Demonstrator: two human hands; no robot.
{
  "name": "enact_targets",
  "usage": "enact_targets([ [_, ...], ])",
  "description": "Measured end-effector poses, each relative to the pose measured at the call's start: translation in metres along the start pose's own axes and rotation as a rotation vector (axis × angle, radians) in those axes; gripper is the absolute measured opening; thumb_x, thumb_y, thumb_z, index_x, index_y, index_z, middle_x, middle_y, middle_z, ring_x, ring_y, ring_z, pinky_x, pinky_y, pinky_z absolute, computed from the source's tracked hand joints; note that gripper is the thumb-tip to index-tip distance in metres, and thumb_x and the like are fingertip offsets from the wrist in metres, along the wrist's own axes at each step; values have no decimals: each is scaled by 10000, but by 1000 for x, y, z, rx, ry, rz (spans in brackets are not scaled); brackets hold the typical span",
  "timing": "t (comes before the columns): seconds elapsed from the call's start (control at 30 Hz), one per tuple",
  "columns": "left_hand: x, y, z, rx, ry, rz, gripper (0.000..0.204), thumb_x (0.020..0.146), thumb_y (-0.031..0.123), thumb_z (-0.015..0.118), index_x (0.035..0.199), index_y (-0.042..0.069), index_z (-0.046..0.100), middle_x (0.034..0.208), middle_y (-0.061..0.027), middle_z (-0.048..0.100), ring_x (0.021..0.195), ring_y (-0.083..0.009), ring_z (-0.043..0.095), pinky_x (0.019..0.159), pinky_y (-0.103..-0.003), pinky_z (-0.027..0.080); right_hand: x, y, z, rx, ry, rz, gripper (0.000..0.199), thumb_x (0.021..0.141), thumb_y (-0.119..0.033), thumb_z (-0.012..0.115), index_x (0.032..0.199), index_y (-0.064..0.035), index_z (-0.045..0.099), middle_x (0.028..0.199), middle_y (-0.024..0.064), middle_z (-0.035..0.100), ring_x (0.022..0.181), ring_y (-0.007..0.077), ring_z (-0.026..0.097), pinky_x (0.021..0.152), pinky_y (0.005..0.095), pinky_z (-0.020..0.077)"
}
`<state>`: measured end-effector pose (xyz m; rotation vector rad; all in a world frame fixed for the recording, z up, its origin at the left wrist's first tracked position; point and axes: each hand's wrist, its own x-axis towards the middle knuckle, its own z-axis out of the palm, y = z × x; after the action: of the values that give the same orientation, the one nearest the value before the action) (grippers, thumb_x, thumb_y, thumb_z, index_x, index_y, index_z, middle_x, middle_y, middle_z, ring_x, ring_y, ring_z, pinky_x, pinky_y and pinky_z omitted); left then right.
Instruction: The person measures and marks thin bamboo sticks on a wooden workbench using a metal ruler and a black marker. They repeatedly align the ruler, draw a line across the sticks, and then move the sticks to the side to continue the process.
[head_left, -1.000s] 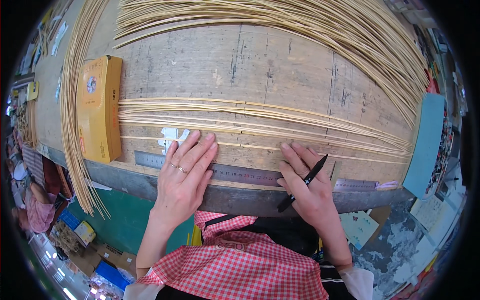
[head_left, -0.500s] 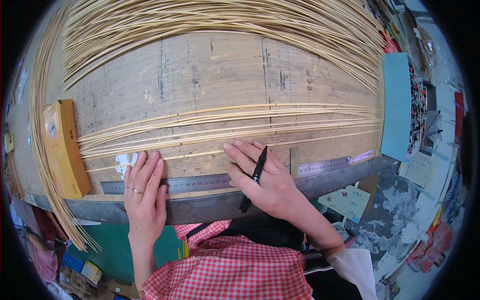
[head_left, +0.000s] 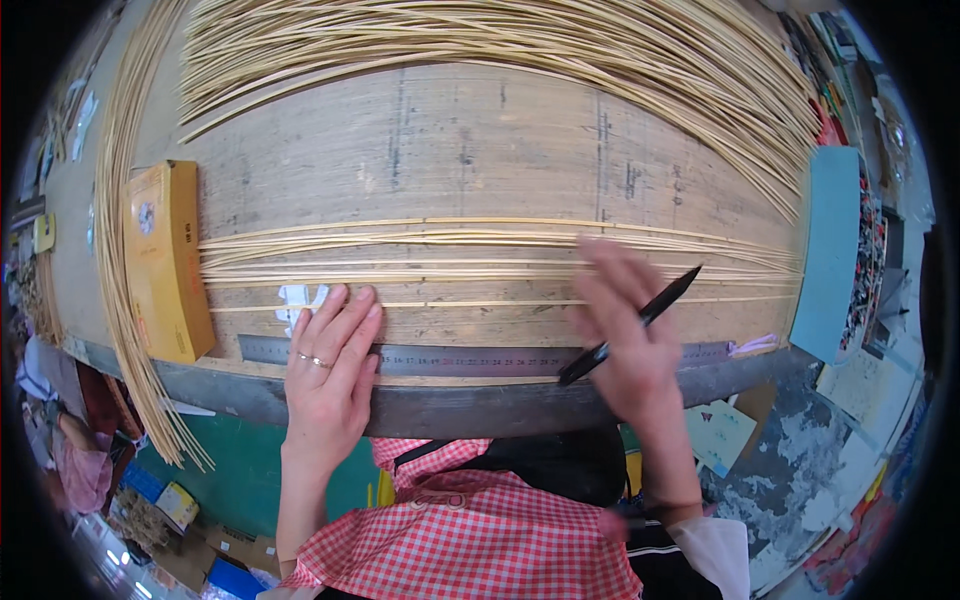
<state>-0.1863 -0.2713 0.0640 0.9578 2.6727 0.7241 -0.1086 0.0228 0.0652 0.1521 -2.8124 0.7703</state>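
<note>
My left hand (head_left: 330, 370) lies with straight fingers on the near end of a single thin bamboo strip (head_left: 480, 303), beside a crumpled white scrap (head_left: 292, 300). Held in my right hand (head_left: 632, 345), a black marker pen (head_left: 670, 295) slants across the fingers. That hand is smeared by motion, its fingertips over several parallel bamboo strips (head_left: 450, 240) just beyond the single one. Small dark marks show on some strips. Along the table's front edge runs a steel ruler (head_left: 480, 361), partly covered by both hands.
A yellow-orange box (head_left: 163, 265) stands at the strips' left ends, a light blue box (head_left: 830, 250) at their right. Beyond lies a large heap of bamboo strips (head_left: 480, 40). Another bundle (head_left: 125, 210) hangs over the left front edge. A purple ribbon (head_left: 755, 345) lies by the ruler's right end.
My right hand has moved right along the strips, still holding the marker pen, and is now blurred. The left hand stays by the white scrap. The whole view has shifted slightly.
</note>
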Motion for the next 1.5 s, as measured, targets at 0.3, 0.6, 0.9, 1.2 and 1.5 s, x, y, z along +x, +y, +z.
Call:
enact_targets([
  [0.3, 1, -1, 3, -38, 37, 12, 504, 842, -44, 651, 1336, 53, 631, 1476, -136, 540, 1393, -361, 482, 1174, -512, 326, 21, 16, -5, -84, -31, 48, 377, 728, 3, 782, 1077, 7, 640, 1391, 203, 580, 1259, 402, 562, 983, 468, 495],
  [0.6, 1, -2, 3, -25, 39, 22, 511, 829, -53, 652, 1328, 55, 626, 1454, -136, 561, 1381, -354, 488, 1169, -505, 333, 25, 16, -1, -87, 9, 41, 331, 739, 1, 776, 1048, -7, 657, 1338, 176, 619, 1206, 388, 597, 943, 459, 515],
  [0.9, 5, -2, 3, 25, 66, 53, 462, 830, -66, 626, 1282, 29, 648, 1382, -140, 605, 1323, -368, 523, 1124, -484, 387, 26, 36, -10, 124, 64, 158, 300, 783, 36, 739, 1060, -54, 665, 1254, 152, 673, 1117, 366, 634, 869, 417, 527],
  [1.2, 5, 0, 4, 44, 95, 55, 460, 848, -55, 636, 1294, 53, 641, 1360, -108, 612, 1284, -338, 538, 1099, -476, 402, -5, 53, -49, 101, 306, 297, 214, 798, 70, 724, 986, -19, 674, 936, 106, 695, 859, 262, 673, 721, 324, 513],
  [1.5, 8, 3, 1, 54, 119, 68, 347, 854, -53, 644, 1186, 42, 686, 1191, -114, 639, 1114, -324, 591, 1042, -472, 424, 2, 47, -35, -70, 203, 185, 302, 741, 28, 757, 1010, -29, 632, 1050, 109, 659, 974, 335, 627, 811, 409, 500],
])
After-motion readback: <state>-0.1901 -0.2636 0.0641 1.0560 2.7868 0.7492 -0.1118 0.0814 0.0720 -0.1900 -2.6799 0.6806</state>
